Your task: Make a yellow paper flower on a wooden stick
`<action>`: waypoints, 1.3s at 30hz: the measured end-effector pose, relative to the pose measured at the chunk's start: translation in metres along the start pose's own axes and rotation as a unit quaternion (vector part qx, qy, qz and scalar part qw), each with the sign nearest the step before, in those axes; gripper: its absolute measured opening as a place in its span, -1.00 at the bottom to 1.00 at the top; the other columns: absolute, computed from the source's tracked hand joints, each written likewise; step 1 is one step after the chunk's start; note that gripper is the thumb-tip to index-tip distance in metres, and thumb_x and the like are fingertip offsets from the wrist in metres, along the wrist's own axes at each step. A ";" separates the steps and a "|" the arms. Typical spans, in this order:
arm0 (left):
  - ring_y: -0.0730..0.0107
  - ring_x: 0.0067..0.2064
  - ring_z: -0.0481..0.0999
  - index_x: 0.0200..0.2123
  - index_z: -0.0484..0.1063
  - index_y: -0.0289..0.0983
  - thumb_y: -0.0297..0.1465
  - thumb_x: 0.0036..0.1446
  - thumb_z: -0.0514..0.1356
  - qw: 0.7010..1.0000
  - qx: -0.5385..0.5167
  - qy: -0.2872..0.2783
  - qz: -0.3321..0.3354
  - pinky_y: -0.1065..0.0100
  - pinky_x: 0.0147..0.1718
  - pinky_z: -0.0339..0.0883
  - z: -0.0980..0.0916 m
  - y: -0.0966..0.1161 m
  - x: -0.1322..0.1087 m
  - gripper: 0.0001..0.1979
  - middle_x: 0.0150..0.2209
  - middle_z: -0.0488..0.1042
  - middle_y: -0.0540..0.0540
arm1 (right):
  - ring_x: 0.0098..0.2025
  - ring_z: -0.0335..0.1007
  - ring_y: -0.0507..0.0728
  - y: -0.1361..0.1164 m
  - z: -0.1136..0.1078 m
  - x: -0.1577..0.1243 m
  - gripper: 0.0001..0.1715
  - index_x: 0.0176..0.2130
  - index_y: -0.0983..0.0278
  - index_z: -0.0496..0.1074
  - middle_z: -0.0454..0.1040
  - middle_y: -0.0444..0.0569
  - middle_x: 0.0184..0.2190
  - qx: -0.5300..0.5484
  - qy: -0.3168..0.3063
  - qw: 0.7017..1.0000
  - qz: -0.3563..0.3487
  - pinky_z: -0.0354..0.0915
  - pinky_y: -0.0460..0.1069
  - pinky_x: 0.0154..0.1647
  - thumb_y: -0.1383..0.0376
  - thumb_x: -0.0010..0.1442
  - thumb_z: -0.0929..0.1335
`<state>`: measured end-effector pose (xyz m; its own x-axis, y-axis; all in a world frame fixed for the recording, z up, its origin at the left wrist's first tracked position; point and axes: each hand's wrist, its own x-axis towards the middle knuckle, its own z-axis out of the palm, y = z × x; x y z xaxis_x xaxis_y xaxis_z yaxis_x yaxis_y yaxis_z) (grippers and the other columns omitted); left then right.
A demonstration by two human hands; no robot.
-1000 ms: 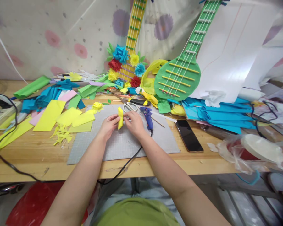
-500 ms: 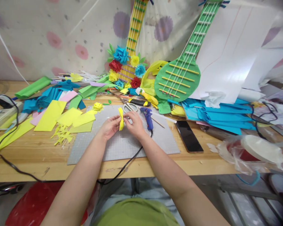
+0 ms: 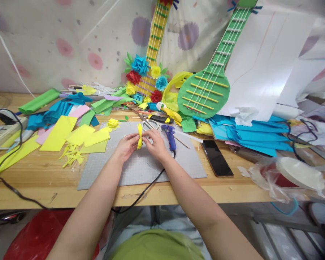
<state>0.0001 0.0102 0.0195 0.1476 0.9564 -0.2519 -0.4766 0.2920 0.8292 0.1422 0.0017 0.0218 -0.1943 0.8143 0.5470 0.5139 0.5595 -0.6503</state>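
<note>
Between my two hands is a strip of folded yellow crepe paper, pinched narrow at its middle and held upright above the grey cutting mat. My left hand grips it from the left side. My right hand pinches it from the right with thumb and fingers. Just beyond my hands lie white-handled scissors. A blue glue gun rests right of my right hand. A finished yellow paper flower sits at the mat's far left.
Yellow paper pieces and shredded scraps lie to the left. A phone lies to the right. Behind stand a green paper instrument and a yellow one with paper flowers. A black cord crosses the table edge.
The yellow paper has become narrower at its middle and slightly turned between my fingers. Both hands stay in nearly the same place; the view has shifted slightly.
</note>
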 end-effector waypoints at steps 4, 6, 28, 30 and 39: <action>0.52 -0.46 0.46 -0.39 0.47 -0.33 -0.44 -0.27 0.33 1.000 0.023 0.009 0.016 0.49 -0.46 0.31 0.000 0.000 -0.001 -0.74 -0.47 0.51 -0.06 | -0.13 0.24 0.09 0.001 0.000 0.000 -0.84 -0.28 0.19 0.38 0.38 -0.07 -0.27 -0.010 -0.008 1.000 0.008 0.17 0.02 -0.07 0.32 0.12 0.24; 0.51 -0.45 0.47 -0.38 0.47 -0.34 -0.42 -0.29 0.34 0.998 0.046 0.018 0.030 0.47 -0.45 0.31 0.001 -0.001 -0.001 -0.71 -0.45 0.51 -0.07 | -0.14 0.24 0.09 0.003 0.000 0.000 -0.85 -0.29 0.19 0.38 0.38 -0.07 -0.28 -0.017 -0.006 1.000 0.010 0.17 0.02 -0.08 0.32 0.12 0.24; 0.45 -0.36 0.47 -0.32 0.50 -0.32 -0.28 -0.31 0.35 0.991 0.116 0.039 0.061 0.40 -0.34 0.34 0.006 -0.007 0.000 -0.60 -0.31 0.53 -0.12 | -0.17 0.26 0.11 0.007 0.005 0.001 -0.85 -0.29 0.25 0.33 0.39 -0.02 -0.30 -0.042 0.044 0.998 -0.019 0.21 0.04 -0.11 0.36 0.08 0.23; 0.46 -0.37 0.47 -0.32 0.50 -0.32 -0.28 -0.32 0.35 0.991 0.115 0.042 0.059 0.41 -0.37 0.34 0.005 -0.008 0.000 -0.60 -0.32 0.53 -0.11 | -0.17 0.25 0.12 0.007 0.005 0.000 -0.84 -0.28 0.25 0.32 0.39 -0.01 -0.29 -0.052 0.044 0.997 -0.024 0.21 0.05 -0.12 0.37 0.07 0.23; 0.47 -0.39 0.46 -0.34 0.50 -0.32 -0.29 -0.31 0.35 0.992 0.109 0.037 0.060 0.41 -0.37 0.34 0.005 -0.007 0.000 -0.62 -0.35 0.52 -0.09 | -0.23 0.25 0.11 0.004 0.003 -0.001 -0.84 -0.28 0.24 0.29 0.39 -0.04 -0.30 -0.050 0.037 0.998 -0.011 0.21 0.04 -0.15 0.37 0.05 0.25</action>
<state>0.0078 0.0081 0.0158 0.0338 0.9840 -0.1750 -0.2879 0.1773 0.9411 0.1418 0.0035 0.0175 -0.1453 0.7866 0.6001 0.5918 0.5551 -0.5844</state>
